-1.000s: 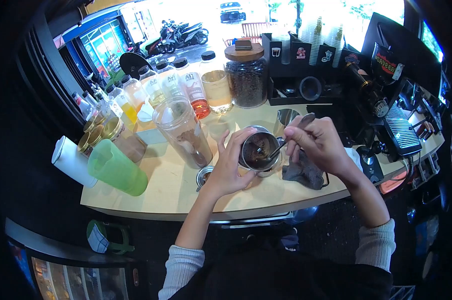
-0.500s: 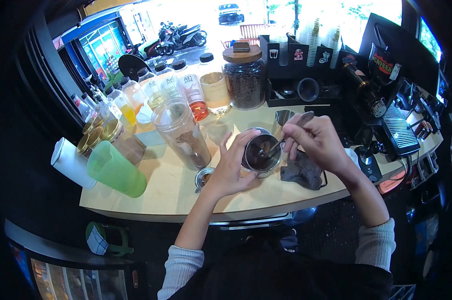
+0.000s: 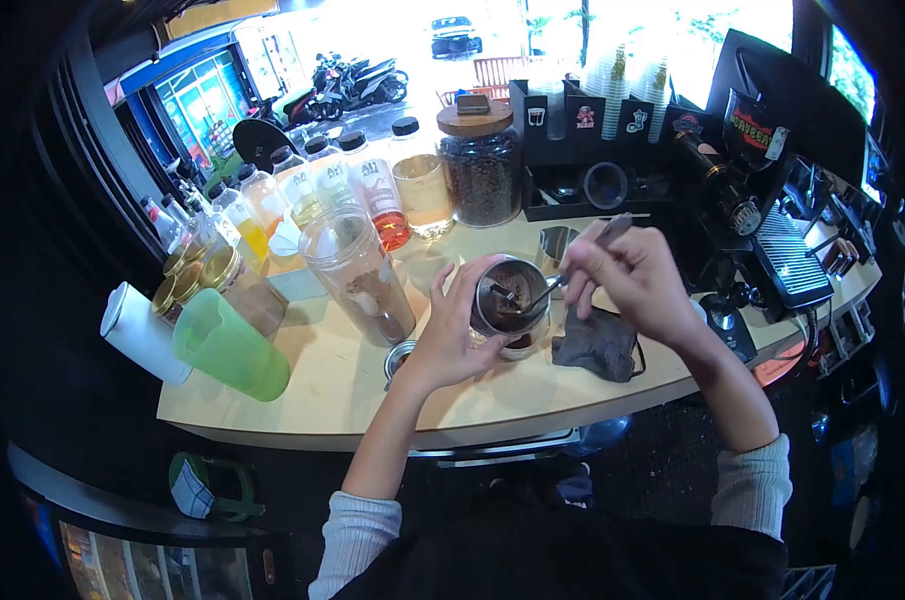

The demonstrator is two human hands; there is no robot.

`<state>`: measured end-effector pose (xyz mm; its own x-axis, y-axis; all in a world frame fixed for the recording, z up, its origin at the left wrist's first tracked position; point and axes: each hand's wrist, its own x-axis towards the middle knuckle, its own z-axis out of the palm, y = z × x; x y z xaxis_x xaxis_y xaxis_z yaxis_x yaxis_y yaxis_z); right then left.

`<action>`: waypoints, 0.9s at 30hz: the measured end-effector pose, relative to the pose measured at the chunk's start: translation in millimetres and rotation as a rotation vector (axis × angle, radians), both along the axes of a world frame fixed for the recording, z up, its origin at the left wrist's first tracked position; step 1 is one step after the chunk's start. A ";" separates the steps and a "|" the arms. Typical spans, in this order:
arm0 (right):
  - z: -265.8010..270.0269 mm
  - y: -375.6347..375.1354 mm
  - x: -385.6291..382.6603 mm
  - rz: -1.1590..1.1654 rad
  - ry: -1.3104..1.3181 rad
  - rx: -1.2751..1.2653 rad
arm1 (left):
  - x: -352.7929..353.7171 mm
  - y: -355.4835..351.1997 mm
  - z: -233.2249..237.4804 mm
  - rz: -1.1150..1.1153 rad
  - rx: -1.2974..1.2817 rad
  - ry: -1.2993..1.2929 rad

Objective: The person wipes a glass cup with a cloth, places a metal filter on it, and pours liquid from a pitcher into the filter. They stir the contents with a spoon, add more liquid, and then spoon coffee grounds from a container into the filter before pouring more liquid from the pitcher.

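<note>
My left hand [image 3: 455, 335] is wrapped around a dark metal cup [image 3: 480, 285], which leans so that its mouth faces me. Dark brown contents show inside, along with a dark stem-like part. Below the cup is a second clear container [image 3: 523, 347] with something dark in it; the cup hides most of it. Between the fingers of my right hand [image 3: 628, 280] is a metal spoon [image 3: 550, 293], its lower end inside the cup's mouth. A dark cloth [image 3: 595, 345] lies beneath my right hand. Beyond the cup stands a small metal pitcher [image 3: 556, 243].
A tall clear canister of brown powder [image 3: 358, 275] stands left of my left hand, near a small metal portafilter-like piece [image 3: 400, 362]. Further left is a green pitcher [image 3: 233, 345]. Bottles and a coffee bean jar [image 3: 480, 170] line the back. An espresso machine [image 3: 793, 255] is right.
The cup has tipped further toward me and shifted slightly left, showing more of its inside and the container below. The spoon is still in it, and the view has shifted slightly.
</note>
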<state>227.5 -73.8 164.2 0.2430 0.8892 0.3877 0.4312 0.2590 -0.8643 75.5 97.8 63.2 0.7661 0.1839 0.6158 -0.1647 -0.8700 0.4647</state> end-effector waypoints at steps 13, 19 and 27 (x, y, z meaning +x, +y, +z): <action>-8.7 -5.2 1.2 -0.083 0.042 -0.005 | 14.9 16.9 -33.9 -0.167 -0.416 0.078; -5.0 -3.5 3.1 -0.105 -0.005 0.006 | 15.8 20.2 -33.7 -0.161 -0.425 0.125; -5.9 -1.8 1.7 -0.116 -0.184 0.044 | 10.2 17.7 -22.2 -0.171 -0.386 0.023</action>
<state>229.1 -75.7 158.3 0.2638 0.8407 0.4729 0.6098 0.2345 -0.7571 85.8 115.5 41.0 0.8185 0.2668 0.5088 -0.2772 -0.5923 0.7565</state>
